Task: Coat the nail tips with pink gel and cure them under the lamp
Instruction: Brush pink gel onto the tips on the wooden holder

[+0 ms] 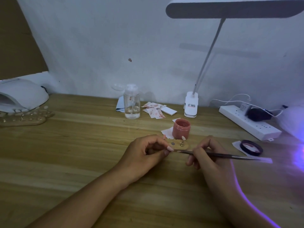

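Open round pink gel jar [181, 130] sits mid-desk [82, 145]. Just in front of the jar lies a tan oval wooden holder [180, 146] with one pale nail tip [183, 138] upright on a pin. Left hand [148, 153] pinches the holder's left end. Right hand [207, 156] grips a thin dark brush [222, 155], bristles at the left fingertips. White dome cure lamp [21, 96] stands far left of the jar.

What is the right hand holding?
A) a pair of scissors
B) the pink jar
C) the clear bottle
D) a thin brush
D: the right hand pinches a thin brush, its tip reaching to the nail tip that the left hand pinches; the pink jar stands apart behind them.
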### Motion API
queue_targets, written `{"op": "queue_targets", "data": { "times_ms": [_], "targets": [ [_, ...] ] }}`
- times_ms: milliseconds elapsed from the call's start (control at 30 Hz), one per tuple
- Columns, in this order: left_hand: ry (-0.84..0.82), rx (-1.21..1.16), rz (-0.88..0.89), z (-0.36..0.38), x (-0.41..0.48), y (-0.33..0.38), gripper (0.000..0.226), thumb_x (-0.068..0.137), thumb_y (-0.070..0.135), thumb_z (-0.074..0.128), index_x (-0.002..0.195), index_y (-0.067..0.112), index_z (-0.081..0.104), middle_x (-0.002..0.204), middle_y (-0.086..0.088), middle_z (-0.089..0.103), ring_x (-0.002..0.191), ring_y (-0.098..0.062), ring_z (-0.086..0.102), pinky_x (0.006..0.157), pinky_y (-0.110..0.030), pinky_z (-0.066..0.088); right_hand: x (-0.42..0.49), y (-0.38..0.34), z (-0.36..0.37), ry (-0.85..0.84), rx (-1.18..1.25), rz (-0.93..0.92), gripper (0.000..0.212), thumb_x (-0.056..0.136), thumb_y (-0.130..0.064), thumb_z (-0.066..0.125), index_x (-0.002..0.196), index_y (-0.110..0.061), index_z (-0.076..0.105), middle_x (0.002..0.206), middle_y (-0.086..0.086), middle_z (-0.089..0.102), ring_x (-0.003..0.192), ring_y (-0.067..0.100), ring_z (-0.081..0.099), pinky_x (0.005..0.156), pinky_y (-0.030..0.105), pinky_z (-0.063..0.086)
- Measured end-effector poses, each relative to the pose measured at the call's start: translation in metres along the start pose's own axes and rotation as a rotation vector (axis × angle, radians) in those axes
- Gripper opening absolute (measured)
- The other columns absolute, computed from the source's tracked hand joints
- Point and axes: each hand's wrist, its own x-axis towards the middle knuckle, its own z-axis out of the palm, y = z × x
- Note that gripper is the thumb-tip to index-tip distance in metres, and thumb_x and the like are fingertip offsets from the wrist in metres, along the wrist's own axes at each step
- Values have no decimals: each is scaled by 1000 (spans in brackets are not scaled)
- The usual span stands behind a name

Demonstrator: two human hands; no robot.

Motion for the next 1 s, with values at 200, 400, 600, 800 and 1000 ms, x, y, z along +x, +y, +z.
{"op": "queue_targets", "data": {
  "times_ms": [200,400,600,800,1000],
  "targets": [
    [6,29,0,0,0,-2,13,85,5,73,91,16,75,91,-2,76,86,-36,65,71,-34,42,-4,-1,4,-147,46,-65,11,91,-1,59,82,2,52,70,10,72,56,7,59,58,15,48],
    [-6,23,1,-1,0,-2,14,86,7,73,88,21,75,94,0,76,79,-18,65,70,-26,42,1,2,-1,5,3,-7,15,86,0,57,73,-7,52,62,10,67,57,19,53,62,38,44],
    [-9,31,-6,-1,-1,-1,12,86,6,73,90,17,74,91,-1,77,81,-15,68,71,-24,45,-5,-2,4,-127,-10,-94,12,91,-3,60,80,-5,54,71,8,72,56,27,57,56,39,47],
    [-5,24,-4,0,0,-3,15,86,5,73,88,19,75,92,2,77,92,-21,70,77,-30,48,-1,1,0,14,1,-48,16,84,1,58,73,-8,52,59,11,66,55,9,56,62,35,43],
    [-23,16,-12,-1,0,-1,14,85,1,72,91,15,74,92,-1,77,85,-7,69,70,-13,45,-5,-1,3,-153,-22,-122,13,90,-6,62,80,-8,54,72,7,72,60,5,62,59,23,49]
  ]
}}
